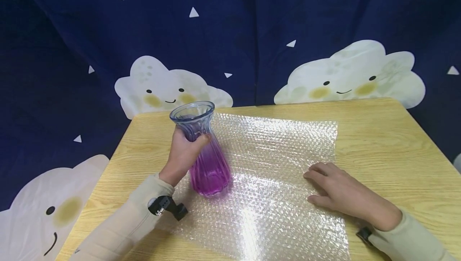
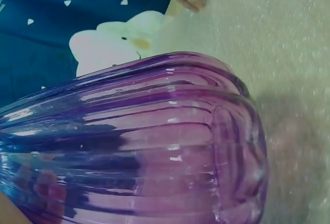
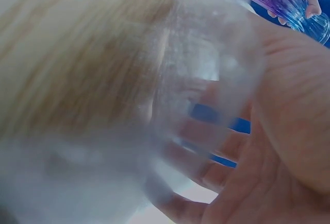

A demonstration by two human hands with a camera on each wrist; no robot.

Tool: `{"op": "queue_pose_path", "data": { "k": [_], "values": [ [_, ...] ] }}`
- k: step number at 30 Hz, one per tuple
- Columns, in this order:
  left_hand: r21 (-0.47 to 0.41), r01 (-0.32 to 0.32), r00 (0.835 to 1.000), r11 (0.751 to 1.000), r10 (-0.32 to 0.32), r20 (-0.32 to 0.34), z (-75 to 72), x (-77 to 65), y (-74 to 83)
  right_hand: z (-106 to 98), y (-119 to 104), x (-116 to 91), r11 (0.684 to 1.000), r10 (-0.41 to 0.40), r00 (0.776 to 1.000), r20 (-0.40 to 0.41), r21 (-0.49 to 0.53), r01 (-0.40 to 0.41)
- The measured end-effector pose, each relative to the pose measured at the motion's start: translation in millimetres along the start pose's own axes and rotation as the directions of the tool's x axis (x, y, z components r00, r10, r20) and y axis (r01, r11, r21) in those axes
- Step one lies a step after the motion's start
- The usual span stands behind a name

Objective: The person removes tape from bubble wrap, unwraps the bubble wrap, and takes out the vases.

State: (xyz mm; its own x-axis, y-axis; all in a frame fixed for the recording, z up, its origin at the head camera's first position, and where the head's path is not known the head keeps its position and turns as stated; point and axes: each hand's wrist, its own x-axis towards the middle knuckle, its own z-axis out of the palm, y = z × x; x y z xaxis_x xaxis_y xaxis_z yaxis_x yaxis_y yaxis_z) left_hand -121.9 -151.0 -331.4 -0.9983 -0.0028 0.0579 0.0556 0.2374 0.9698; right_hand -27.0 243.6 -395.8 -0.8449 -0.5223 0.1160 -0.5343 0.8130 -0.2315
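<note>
A ribbed glass vase, clear blue at the rim and purple toward the base, leans with its mouth up and to the left in the head view. My left hand grips it round the neck, the thumb across the front. Its purple base is close over a sheet of bubble wrap. At the sheet's right edge is my right hand, palm down, fingers spread and slightly bent. In the right wrist view, clear plastic partly covers the fingers, which show through it.
The bubble wrap lies across the middle of a wooden table and reaches toward its near side. Behind the table hangs a dark blue curtain with printed clouds and white triangles. A small black wrist camera is strapped over the left sleeve.
</note>
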Motion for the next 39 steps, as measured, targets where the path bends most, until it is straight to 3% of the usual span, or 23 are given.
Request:
{"op": "queue_pose_path", "data": {
  "k": [23, 39],
  "values": [
    [-0.001, -0.124, 0.987, 0.992, 0.123, -0.099, -19.4, 6.4, -11.2, 0.6, 0.2, -2.9, 1.0, 0.019, 1.0, 0.021, 0.005, -0.019],
    [0.003, -0.206, 0.957, 0.978, 0.202, -0.21, -41.1, 21.4, -26.5, -2.0, -0.5, 0.2, 0.999, 0.044, 0.998, 0.053, 0.015, -0.045]
  ]
}}
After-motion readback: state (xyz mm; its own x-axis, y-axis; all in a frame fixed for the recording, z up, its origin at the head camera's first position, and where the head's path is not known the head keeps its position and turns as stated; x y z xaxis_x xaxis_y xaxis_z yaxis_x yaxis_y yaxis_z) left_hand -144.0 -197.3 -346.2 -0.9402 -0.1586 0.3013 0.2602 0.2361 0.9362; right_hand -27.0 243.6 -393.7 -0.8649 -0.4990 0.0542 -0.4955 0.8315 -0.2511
